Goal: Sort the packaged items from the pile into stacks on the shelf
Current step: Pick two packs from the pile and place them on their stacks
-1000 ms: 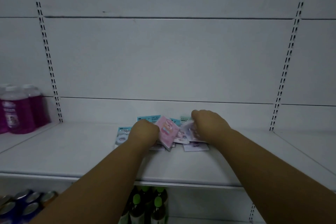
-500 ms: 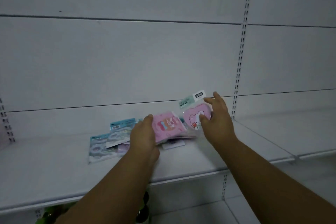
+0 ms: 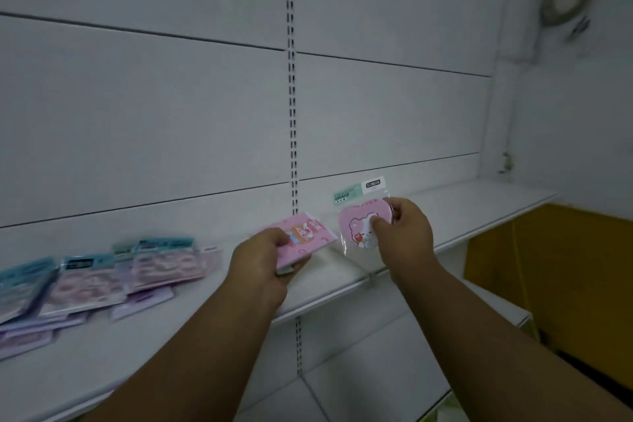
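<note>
My left hand (image 3: 262,262) grips a flat pink package with a cartoon print (image 3: 305,235), held just above the white shelf (image 3: 191,325). My right hand (image 3: 407,233) pinches a clear packet holding a pink bear-print item (image 3: 358,226) with a green and white header card, lifted beside the first package. A pile of blue-topped and pink-purple packaged items (image 3: 102,281) lies spread on the shelf to the left of both hands.
A slotted upright (image 3: 292,113) divides the white back panel behind the hands. The shelf continues to the right (image 3: 479,199) up to a wall. A yellow surface (image 3: 548,267) stands at lower right, and a lower shelf (image 3: 376,380) sits beneath.
Both hands have lifted their packages out of the pile and carried them right. The view has swung right, so the pile now lies at the left.
</note>
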`<state>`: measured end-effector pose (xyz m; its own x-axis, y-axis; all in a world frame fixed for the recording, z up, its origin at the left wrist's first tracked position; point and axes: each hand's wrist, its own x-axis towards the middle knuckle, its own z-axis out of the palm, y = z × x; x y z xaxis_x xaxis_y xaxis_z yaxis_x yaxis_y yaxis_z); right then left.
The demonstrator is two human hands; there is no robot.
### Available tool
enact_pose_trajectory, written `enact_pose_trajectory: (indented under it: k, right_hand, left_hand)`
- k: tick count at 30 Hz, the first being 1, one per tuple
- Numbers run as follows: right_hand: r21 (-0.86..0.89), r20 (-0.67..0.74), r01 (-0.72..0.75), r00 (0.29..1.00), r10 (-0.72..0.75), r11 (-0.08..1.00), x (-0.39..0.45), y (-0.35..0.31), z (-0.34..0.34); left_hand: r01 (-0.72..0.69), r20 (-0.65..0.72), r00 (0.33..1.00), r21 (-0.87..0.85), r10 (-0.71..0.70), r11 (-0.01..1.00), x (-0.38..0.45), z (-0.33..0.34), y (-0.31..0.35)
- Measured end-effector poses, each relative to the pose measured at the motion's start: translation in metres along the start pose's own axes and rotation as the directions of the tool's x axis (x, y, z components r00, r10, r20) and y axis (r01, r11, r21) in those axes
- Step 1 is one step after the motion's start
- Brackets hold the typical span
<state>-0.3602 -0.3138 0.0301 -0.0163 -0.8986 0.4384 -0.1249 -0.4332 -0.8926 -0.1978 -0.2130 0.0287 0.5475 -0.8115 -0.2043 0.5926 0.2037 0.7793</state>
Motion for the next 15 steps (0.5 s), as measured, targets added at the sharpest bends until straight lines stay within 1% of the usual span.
enact_pose_trajectory:
  k: [4, 8, 11, 15]
  right_hand:
    - [0.014, -0.008, 0.009, 1.0, -0.009, 1.0, 0.061, 0.029, -0.055]
    - [0.018, 0.031, 0.019, 0.999, -0.019, 1.0, 0.121, 0.058, -0.096]
    - [0.037, 0.062, -0.014, 0.998, 0.012, 0.999, 0.164, 0.076, -0.109]
    - [0.119, 0.12, -0.078, 0.991, 0.064, 0.99, 0.213, 0.099, -0.099]
  left_hand:
    - [-0.056, -0.019, 0.998, 0.078, 0.057, 0.995, 0.027, 0.064, -0.04]
    - [-0.127, 0.017, 0.992, 0.17, 0.126, 0.977, 0.055, 0.119, -0.073]
    - [-0.146, 0.001, 0.989, 0.214, 0.15, 0.966, 0.077, 0.146, -0.088]
    - [-0.135, -0.023, 0.988, 0.321, 0.15, 0.937, 0.111, 0.168, -0.089]
